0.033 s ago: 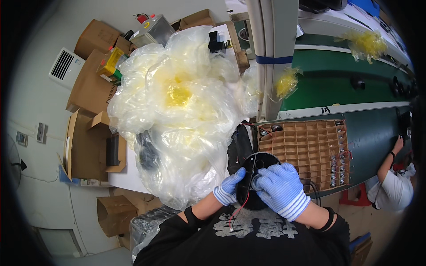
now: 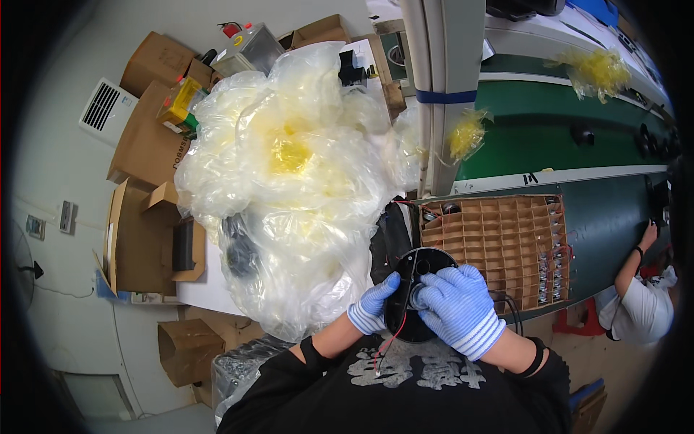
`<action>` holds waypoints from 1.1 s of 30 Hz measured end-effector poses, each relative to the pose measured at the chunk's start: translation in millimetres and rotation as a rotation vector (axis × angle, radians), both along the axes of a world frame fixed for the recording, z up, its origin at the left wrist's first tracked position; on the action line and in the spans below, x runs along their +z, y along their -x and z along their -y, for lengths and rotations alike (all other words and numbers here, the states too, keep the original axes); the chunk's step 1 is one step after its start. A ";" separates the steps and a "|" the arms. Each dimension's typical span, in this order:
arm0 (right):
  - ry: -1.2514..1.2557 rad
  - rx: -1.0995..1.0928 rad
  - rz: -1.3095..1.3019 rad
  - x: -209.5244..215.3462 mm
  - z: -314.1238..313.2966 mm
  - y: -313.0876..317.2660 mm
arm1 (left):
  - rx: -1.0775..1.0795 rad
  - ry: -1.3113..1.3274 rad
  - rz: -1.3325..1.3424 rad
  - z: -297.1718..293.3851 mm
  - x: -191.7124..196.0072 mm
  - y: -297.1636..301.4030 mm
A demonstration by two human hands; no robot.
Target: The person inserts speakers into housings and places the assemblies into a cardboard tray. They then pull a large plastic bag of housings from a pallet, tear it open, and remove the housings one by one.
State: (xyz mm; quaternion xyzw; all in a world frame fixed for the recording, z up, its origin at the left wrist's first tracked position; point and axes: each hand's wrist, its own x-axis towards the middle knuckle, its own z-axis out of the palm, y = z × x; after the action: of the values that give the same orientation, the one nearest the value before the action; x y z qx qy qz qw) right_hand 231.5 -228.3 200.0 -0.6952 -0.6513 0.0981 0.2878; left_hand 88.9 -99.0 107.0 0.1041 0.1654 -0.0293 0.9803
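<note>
My left hand [image 2: 374, 304], in a blue knitted glove, grips the left rim of a black round plastic housing [image 2: 418, 331] held close in front of my chest. My right hand [image 2: 461, 309], gloved alike, reaches over the housing with its fingers bent. Those fingertips press on a small round metallic part [image 2: 415, 295] inside the housing, partly hidden by the glove. Thin red and black wires [image 2: 391, 343] run down from the part to a small white connector.
Right of the housing lies a cardboard divider tray [image 2: 491, 239] with small wired metal parts in some cells. A large heap of clear plastic bags [image 2: 289, 195] covers the table to the left. A post [image 2: 444, 65] rises beyond. Another person [image 2: 636, 304] works at the far right by the green conveyor [image 2: 535, 130].
</note>
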 end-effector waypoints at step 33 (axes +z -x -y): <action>0.169 -0.248 -0.316 6.1 -19.1 -73.1 | -0.181 -0.081 0.062 -17.4 12.3 -38.1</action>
State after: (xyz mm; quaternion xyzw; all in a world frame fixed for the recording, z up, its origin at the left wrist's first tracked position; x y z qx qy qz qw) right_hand 304.5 -209.1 206.1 -0.7676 -0.4973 0.2238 0.3368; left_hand 127.0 -81.6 119.3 0.1589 0.1260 -0.1078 0.9733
